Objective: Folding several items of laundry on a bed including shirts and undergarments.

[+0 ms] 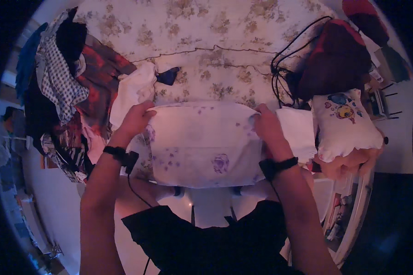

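Note:
A white cloth with purple flowers [195,133] is stretched in front of me, its lower part hanging over the bed's near edge toward my knees. My left hand [135,121] pinches its far left corner. At the far right corner my right hand [269,127] grips it the same way. The upper edge runs fairly straight between the two hands, sagging little. Just beyond my left hand lies a crumpled white cloth [134,89]. A folded white cloth [297,130] sits right beside my right hand. Both wrists wear black bands.
Heaped clothes [62,87], one piece checked, cover the left of the floral bedspread [211,27]. A small dark cloth [168,76] lies near them. To the right are a white pillow [346,121] with a cartoon print, a dark red bag [337,59] and black cords [276,68].

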Available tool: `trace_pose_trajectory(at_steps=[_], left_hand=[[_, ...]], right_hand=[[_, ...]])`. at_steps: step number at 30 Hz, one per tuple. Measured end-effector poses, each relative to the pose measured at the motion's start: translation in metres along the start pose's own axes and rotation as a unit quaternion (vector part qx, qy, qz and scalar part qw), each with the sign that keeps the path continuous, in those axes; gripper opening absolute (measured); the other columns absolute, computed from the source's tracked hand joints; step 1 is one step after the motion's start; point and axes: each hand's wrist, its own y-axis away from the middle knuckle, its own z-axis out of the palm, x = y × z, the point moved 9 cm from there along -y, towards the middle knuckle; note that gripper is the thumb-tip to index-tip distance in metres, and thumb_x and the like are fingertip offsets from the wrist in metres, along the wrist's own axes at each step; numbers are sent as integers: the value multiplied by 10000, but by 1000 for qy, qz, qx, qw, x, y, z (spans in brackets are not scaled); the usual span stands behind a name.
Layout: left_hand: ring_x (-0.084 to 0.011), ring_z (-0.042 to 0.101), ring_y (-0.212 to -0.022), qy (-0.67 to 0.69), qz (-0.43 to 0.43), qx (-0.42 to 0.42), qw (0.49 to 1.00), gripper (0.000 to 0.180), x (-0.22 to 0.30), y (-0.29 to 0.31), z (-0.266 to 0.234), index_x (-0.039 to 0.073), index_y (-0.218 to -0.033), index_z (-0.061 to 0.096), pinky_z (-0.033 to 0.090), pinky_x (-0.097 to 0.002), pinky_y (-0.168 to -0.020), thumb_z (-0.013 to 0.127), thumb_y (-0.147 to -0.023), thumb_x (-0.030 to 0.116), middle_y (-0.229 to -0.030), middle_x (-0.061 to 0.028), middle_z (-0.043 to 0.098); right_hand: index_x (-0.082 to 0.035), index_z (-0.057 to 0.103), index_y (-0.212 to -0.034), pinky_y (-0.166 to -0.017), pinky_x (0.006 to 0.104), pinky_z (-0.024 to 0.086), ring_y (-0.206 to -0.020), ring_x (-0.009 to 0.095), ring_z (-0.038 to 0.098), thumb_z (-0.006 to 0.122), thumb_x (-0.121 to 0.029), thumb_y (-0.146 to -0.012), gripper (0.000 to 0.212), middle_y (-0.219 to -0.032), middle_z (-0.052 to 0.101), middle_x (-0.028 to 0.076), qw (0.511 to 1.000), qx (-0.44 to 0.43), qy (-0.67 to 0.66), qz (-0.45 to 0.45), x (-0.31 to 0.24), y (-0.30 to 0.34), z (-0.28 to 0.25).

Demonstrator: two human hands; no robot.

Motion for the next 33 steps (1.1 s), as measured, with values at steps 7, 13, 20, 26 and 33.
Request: trace_pose_trajectory(at_steps=[7, 13, 20, 26, 33], left_hand=[[-141, 636, -842, 132, 80, 65, 986, 238, 91, 48, -127, -34, -1097, 685, 504, -336, -773, 661, -985, 174, -869, -73, 709], [-44, 544, -723, 159, 72, 155, 972, 219, 154, 119, -233, -1, -1069, 710, 432, -242, -623, 618, -1015, 191, -821, 29, 647], [-180, 642, -800, 86, 168, 184, 965, 272, 153, 219, -177, -2, -1007, 730, 515, -333, -748, 673, -997, 264, -850, -59, 691], [-303, 696, -937, 99, 86, 53, 990, 157, 77, 261, -34, 48, -1006, 757, 542, -393, -878, 739, -917, 175, -1004, -127, 735], [-318, 719, -915, 68, 29, -180, 981, 169, 56, 287, 66, 89, -1022, 781, 560, -402, -858, 757, -874, 167, -976, -148, 753]], right_hand=[[-42, 668, -1173, -872, 413, 526, -975, 356, 699, 614, -146, -960, 243, -1015, 711, 221, 970, 121, -111, -179, -47, 38, -156], [-11, 663, -1134, -792, 374, 538, -846, 305, 700, 611, -150, -998, 201, -937, 706, 194, 939, 197, -171, -223, -96, 106, -284], [-42, 686, -1104, -851, 419, 528, -944, 342, 671, 609, -110, -985, 157, -998, 695, 169, 949, 188, -124, -221, -53, 177, -219], [-54, 695, -1039, -913, 459, 530, -1045, 387, 644, 632, -70, -918, 137, -1085, 686, 143, 967, 23, -105, -232, 6, 226, -74], [-69, 727, -1070, -930, 448, 540, -1044, 372, 659, 646, -29, -856, 232, -1026, 701, 159, 979, -110, -18, -173, 53, 263, 26]])
